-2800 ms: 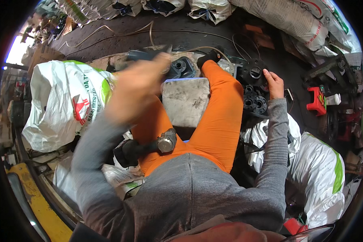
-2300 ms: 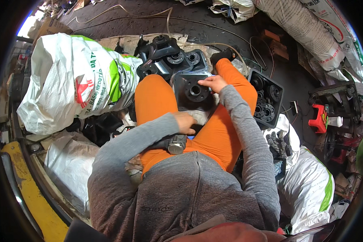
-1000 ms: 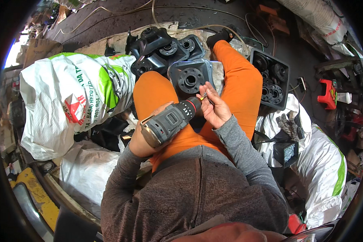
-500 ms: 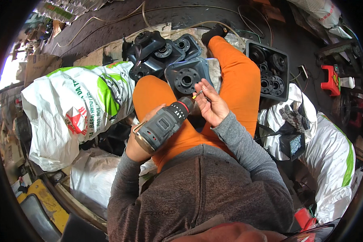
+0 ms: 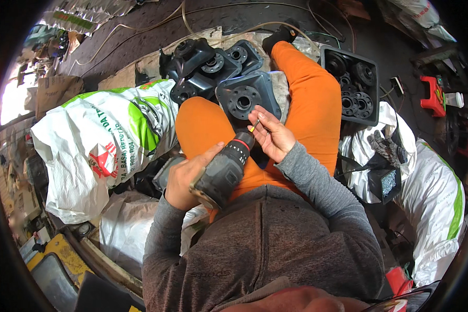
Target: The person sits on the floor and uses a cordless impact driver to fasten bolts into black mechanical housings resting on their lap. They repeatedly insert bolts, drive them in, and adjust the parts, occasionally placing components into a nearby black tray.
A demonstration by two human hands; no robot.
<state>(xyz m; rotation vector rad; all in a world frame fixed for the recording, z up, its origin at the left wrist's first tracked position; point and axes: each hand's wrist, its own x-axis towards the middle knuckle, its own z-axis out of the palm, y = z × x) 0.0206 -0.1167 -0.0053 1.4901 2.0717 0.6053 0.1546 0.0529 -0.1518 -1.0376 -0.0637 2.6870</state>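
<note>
My left hand (image 5: 186,179) is wrapped round a grey-black cordless drill (image 5: 221,177) with a red ring at its chuck. The drill lies over my lap, its nose pointing away and slightly right. A yellow-banded bit (image 5: 251,129) sticks out of the chuck. My right hand (image 5: 274,136) is closed at the bit's tip, its fingers pinching a small, thin screw-like piece (image 5: 257,122). Just beyond the fingers, between my knees, rests a black square housing (image 5: 265,86) with a round, holed flange (image 5: 243,102) facing up.
Several more black housings (image 5: 213,62) are piled beyond my left knee. A black crate (image 5: 372,117) of round flanged parts stands right of my right leg. White sacks (image 5: 73,151) flank me. A black box of small screws (image 5: 388,184), a glove (image 5: 385,147) and a red stool (image 5: 431,97) are at right.
The drill has rolled in my left hand, its body turning and its nose shifting slightly right. My right fingers stay at the bit. The whole view has shifted a little.
</note>
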